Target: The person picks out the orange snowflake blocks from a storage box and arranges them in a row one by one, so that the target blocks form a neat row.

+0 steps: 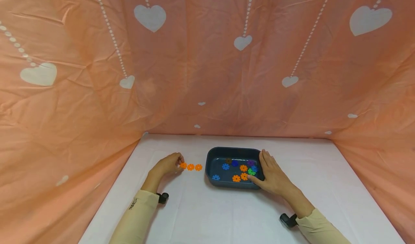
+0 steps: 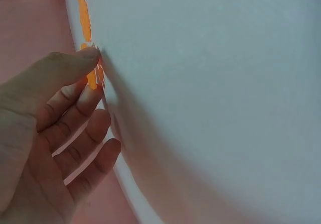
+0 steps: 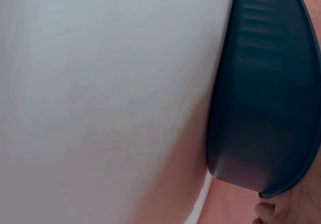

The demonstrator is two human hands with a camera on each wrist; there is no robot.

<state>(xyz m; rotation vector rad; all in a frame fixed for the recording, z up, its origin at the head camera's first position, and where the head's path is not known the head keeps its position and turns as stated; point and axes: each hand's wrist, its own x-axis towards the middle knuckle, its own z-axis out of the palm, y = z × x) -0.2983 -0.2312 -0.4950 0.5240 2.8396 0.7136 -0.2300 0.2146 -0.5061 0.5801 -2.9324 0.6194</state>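
Observation:
My left hand (image 1: 179, 163) lies on the white table and pinches the leftmost gear of a row of three joined orange gears (image 1: 191, 167). In the left wrist view, thumb and forefinger (image 2: 95, 71) close on the orange gear (image 2: 92, 79). Right of the row stands a dark blue tray (image 1: 233, 149) holding several plastic gears: blue (image 1: 226, 166), orange (image 1: 243, 168), green (image 1: 251, 172), purple (image 1: 250, 162). My right hand (image 1: 263, 172) rests along the tray's right rim with fingers straight, its thumb reaching in beside an orange gear (image 1: 244, 176). The right wrist view shows only the tray's outer wall (image 3: 266, 83).
A white table (image 1: 201, 215) carries everything. Pink cloth with white hearts (image 1: 227, 75) walls it in at the back and on both sides. Black wrist cameras sit at the left cuff (image 1: 163, 197) and the right cuff (image 1: 288, 219).

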